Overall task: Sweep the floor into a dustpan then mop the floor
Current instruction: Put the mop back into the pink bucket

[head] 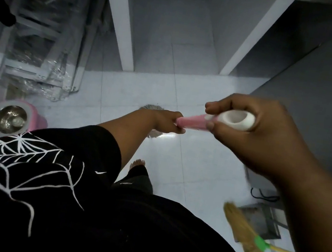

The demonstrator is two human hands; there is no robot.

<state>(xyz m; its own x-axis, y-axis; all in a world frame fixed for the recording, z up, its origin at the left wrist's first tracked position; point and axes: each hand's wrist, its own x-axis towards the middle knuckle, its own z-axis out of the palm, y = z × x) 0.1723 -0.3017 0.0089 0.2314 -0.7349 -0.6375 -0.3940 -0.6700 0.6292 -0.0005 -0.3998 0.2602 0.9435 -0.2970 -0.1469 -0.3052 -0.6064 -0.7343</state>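
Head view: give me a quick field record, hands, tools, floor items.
stage: mopping
left hand: gripping pink mop handle lower down
right hand: closed around white handle end
mop head: on white tile floor, mostly hidden by hands
spin bucket: pink, steel basket, floor left
broom: lying on floor right, by dustpan
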